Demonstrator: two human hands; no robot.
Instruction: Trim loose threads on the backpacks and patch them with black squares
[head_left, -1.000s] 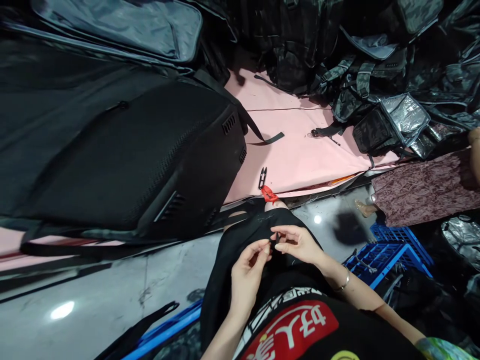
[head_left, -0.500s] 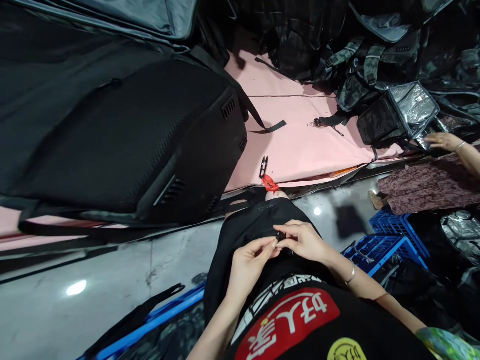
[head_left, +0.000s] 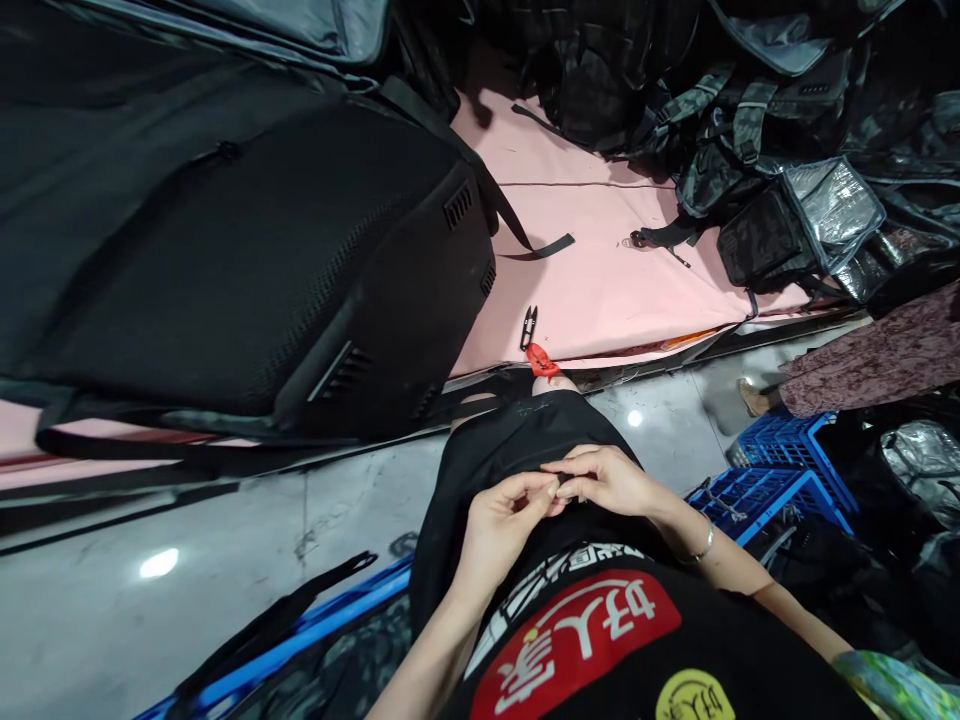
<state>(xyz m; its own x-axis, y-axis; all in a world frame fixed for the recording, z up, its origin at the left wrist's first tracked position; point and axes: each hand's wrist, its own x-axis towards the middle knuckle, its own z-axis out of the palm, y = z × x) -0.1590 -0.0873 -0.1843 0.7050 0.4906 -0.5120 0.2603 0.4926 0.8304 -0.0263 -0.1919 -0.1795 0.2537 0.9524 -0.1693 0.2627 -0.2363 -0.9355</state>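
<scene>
fingertips of the left hand (head_left: 499,525) and the right hand (head_left: 611,483) meet in the head view, over the dark cloth of the lap (head_left: 525,428), near the middle of the scene. a small black piece (head_left: 562,481) sits right where they come together, between the tips of the thumbs and forefingers, and only a bit of it shows; what it is cannot be made out. the left hand has its thumb and forefinger drawn together at the left side of the piece, its other fingers curled beneath. the right hand, coming from the right, pinches from the other side with its thumb and forefinger almost together, the piece showing in the narrow gap; a bracelet (head_left: 703,542) circles that wrist.

on the near side of the hands is an apron (head_left: 577,640) with a red panel. on the far side, at the near edge of a pink table (head_left: 592,300), a pair of snips (head_left: 529,328) lies beside a red scrap (head_left: 541,362), well apart from the fingers. a big black backpack (head_left: 247,280) fills the left, and a loose strap (head_left: 555,247) trails from it across the pink. to the far right stands a silver-lined bag (head_left: 836,210); to the near right, a blue crate (head_left: 810,490) on the floor (head_left: 667,410), by another person's patterned skirt (head_left: 877,350).
</scene>
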